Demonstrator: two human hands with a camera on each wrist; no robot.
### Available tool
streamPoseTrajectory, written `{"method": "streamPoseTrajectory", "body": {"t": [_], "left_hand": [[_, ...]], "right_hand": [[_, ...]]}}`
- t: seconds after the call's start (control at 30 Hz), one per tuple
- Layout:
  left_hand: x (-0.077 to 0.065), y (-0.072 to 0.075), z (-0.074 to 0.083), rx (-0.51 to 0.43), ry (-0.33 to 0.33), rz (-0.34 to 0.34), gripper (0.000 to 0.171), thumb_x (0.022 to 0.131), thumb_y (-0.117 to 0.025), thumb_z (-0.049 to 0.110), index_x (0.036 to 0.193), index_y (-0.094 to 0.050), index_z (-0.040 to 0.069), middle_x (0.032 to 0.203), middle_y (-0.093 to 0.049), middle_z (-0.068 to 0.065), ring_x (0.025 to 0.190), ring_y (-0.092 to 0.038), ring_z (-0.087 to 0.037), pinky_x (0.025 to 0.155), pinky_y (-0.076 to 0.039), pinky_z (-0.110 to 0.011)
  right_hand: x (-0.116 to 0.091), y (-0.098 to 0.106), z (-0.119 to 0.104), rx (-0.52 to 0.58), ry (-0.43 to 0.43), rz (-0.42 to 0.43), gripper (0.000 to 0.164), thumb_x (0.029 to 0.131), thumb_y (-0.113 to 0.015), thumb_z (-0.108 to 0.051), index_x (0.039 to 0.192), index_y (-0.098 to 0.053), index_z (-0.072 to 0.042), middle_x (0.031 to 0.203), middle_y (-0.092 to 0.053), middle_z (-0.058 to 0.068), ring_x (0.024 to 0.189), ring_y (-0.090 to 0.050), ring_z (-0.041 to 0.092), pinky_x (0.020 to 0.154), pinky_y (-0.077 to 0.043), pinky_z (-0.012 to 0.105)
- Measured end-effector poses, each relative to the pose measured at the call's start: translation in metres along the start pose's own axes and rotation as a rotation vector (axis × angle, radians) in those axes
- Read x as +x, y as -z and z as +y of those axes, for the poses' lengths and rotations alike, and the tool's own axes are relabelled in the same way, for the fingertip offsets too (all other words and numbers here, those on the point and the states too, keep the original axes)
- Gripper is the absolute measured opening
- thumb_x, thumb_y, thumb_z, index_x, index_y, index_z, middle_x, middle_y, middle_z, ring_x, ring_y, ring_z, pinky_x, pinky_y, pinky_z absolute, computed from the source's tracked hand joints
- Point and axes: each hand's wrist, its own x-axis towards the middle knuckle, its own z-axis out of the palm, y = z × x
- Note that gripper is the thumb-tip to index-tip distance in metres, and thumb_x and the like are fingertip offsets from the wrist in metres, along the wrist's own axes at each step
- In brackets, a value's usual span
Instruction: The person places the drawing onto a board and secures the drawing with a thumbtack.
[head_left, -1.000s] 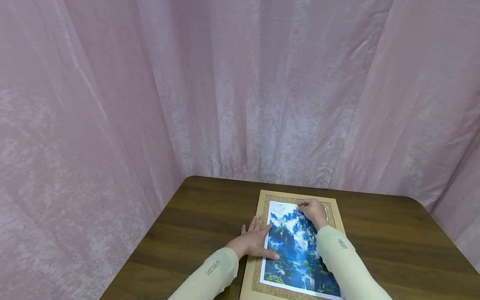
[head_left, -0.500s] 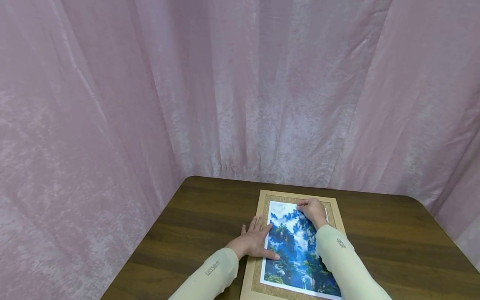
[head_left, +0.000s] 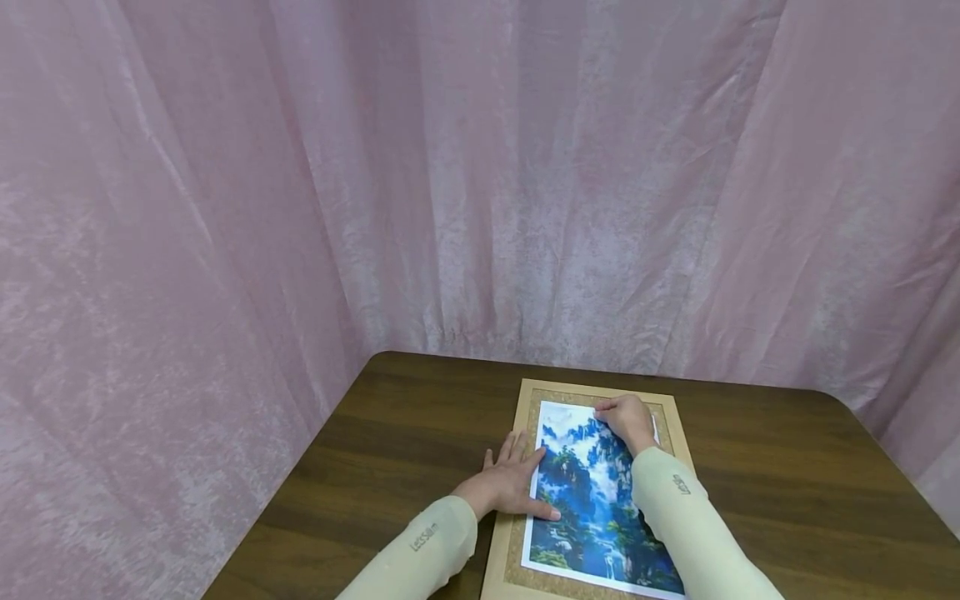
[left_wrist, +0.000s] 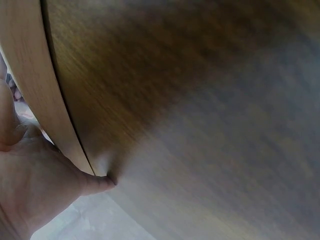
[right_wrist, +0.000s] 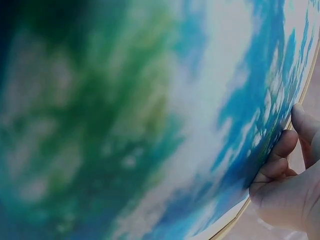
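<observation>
A printed landscape picture, blue with waterfalls and trees, lies flat on a wood-framed cork board. My left hand is spread over the board's left side. Its thumb and forefinger rest on the picture's left edge, while other fingers reach over the frame. Up at the picture's top edge, right of centre, is my right hand. Several of its fingers are curled, with the tips touching the sheet. Whether something small is pinched under them is hidden.
The dark brown table has rounded far corners and extends on both sides of the board. A pink velvet curtain hangs behind it and along the left. The right forearm's pale sleeve covers the picture's lower right edge.
Both hands, the picture and the board keep their places. Only a very slight shift of the head view shows.
</observation>
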Motion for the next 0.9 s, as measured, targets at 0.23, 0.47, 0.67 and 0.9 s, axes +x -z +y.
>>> {"method": "streamPoseTrajectory", "body": {"t": [0.23,0.47,0.67,0.9], "left_hand": [[0.001,0.0,0.0,0.0,-0.001,0.002,0.108,0.075,-0.068,0.074,0.16,-0.021,0.027,0.167,0.004,-0.008,0.151,0.01,-0.028,0.114,-0.007,-0.065],[0.001,-0.001,-0.002,0.0,-0.001,0.004,0.108,0.075,-0.068,0.075,0.16,-0.021,0.027,0.167,0.003,-0.008,0.151,0.01,-0.029,0.114,-0.007,-0.066],[0.0,0.001,-0.001,0.003,0.003,0.007,0.108,0.075,-0.069,0.074,0.16,-0.021,0.027,0.167,0.003,-0.008,0.151,0.01,-0.028,0.114,-0.007,-0.065],[0.0,-0.001,-0.001,0.021,0.0,0.007,0.108,0.075,-0.067,0.075,0.16,-0.021,0.027,0.167,0.002,-0.008,0.151,0.009,-0.029,0.113,-0.009,-0.066]], "right_hand": [[-0.001,0.0,-0.001,-0.042,0.005,0.001,0.017,0.094,-0.068,-0.018,0.102,-0.078,-0.006,0.112,-0.069,0.017,0.097,-0.063,0.034,0.089,-0.047,0.053],[0.001,0.002,0.009,0.055,0.021,-0.028,0.023,0.095,-0.068,-0.021,0.11,-0.076,-0.006,0.118,-0.067,0.019,0.105,-0.061,0.038,0.097,-0.043,0.057],[0.002,0.002,0.011,0.102,0.0,-0.026,0.02,0.096,-0.067,-0.021,0.106,-0.076,-0.005,0.112,-0.068,0.016,0.1,-0.062,0.035,0.095,-0.044,0.056],[0.0,-0.002,0.011,0.039,0.003,-0.006,0.02,0.096,-0.067,-0.022,0.102,-0.076,-0.006,0.108,-0.069,0.015,0.096,-0.062,0.033,0.093,-0.043,0.057]]}}
